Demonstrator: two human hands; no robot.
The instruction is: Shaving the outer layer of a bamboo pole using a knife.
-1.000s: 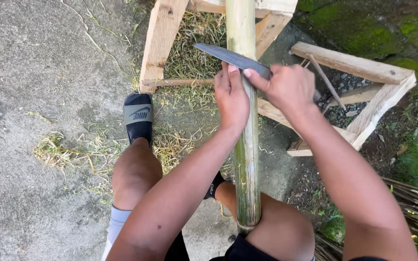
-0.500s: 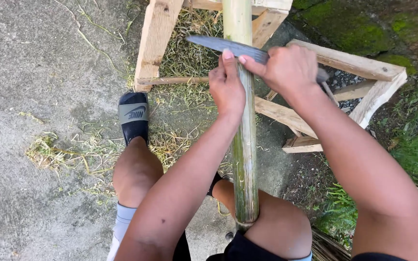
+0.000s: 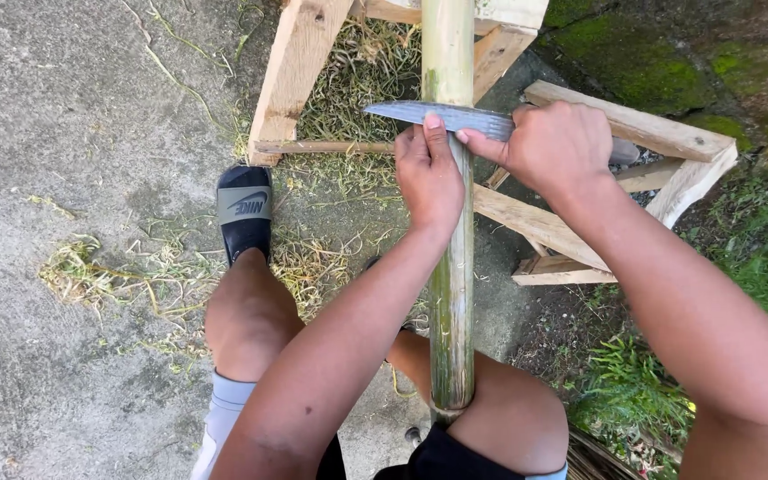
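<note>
Up top, centre frame: blade laid across bamboo.
Right hand point(image 3: 555, 147) grips the knife point(image 3: 437, 115); left hand point(image 3: 428, 173) clasps the bamboo pole point(image 3: 452, 302), thumb on the blade.

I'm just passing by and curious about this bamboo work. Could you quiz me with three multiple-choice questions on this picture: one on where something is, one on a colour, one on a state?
1. Where does the knife blade lie?
A. across the bamboo pole
B. flat on the concrete
C. stuck in the grass

2. What colour is the slide sandal?
A. red
B. black with a grey-green strap
C. white

3. How is the right hand?
A. open and empty
B. closed around the knife handle
C. resting on a knee

Answers:
1. A, the blade crosses the pole just above the left hand, whose fingers press on it.
2. B, the sandal is black, its strap grey-green.
3. B, its fingers wrap the handle end beside the wooden frame.
</note>
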